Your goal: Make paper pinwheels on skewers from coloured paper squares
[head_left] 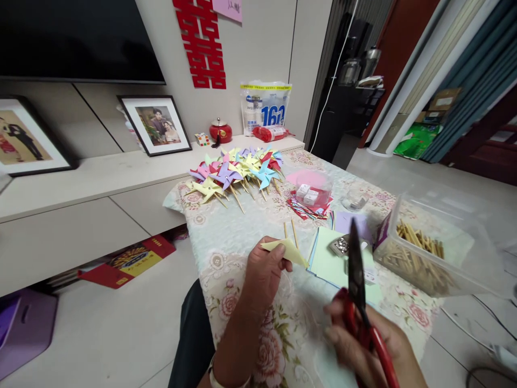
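Nearest the camera, the person's two hands work above a table covered with a floral cloth (226,253). The left hand (262,272) is closed, thumb and fingers pinched on the near edge of a folded yellow paper piece (287,249); the paper projects up and to the right of the grip, clear of the cloth, with its pointed end toward the paper stack. The right hand (363,339), lower right, is wrapped around the red handles of a pair of scissors (357,280); the dark blades stand together, nearly upright, with the tip pointing away from the person. The blades sit to the right of the yellow piece and do not touch it. Two thin wooden sticks (290,233) lie on the cloth just behind the paper piece. To the right of them lies a stack of pale green and blue paper sheets (327,258), partly behind the scissors. Further back on the table is a heap of finished coloured pinwheels (238,172) on sticks. At the right edge stands a clear plastic box (440,242) holding more wooden sticks.
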Demonstrator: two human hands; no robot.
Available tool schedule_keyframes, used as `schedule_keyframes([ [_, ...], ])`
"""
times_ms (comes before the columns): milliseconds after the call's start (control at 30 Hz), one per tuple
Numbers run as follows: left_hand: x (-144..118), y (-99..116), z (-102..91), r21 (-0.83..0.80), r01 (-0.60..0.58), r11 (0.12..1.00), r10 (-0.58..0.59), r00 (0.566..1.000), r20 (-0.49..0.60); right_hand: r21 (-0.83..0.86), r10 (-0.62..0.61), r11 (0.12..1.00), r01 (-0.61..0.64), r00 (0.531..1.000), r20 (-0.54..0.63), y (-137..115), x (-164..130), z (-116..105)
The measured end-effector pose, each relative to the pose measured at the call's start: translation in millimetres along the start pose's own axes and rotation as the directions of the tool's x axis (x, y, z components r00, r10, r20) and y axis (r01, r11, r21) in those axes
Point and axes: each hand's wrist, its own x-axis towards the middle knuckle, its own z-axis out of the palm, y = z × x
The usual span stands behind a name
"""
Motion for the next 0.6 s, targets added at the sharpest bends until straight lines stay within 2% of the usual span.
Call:
schedule_keyframes([
  [100, 3, -8, -1.0, 0.228, -0.104, 0.968, 0.111, 0.994, -0.016, 0.113, -0.132, 0.981, 0.157, 0.97, -0.204, -15, 25, 5],
  [167, 3, -11, -2.2, 0.347, -0.176, 0.921, 0.183, 0.983, 0.014, 0.141, -0.16, 0.97, 0.199, 0.956, -0.247, -25, 40, 10],
  [267, 3, -12, -3.5, 0.442, -0.254, 0.86, 0.244, 0.966, 0.081, 0.145, -0.175, 0.965, 0.216, 0.952, -0.252, -31, 58, 19],
  [333, 3, -11, -3.1, 0.465, -0.265, 0.845, 0.241, 0.964, 0.112, 0.128, -0.196, 0.964, 0.232, 0.95, -0.244, -29, 67, 24],
  [467, 2, -8, 0.6, 0.439, -0.229, 0.869, 0.185, 0.973, 0.141, 0.147, -0.217, 0.956, 0.254, 0.95, -0.226, -19, 77, 29],
  [600, 2, -7, 1.3, 0.351, -0.138, 0.926, 0.116, 0.99, 0.084, 0.244, -0.198, 0.938, 0.245, 0.959, -0.202, -22, 80, 22],
])
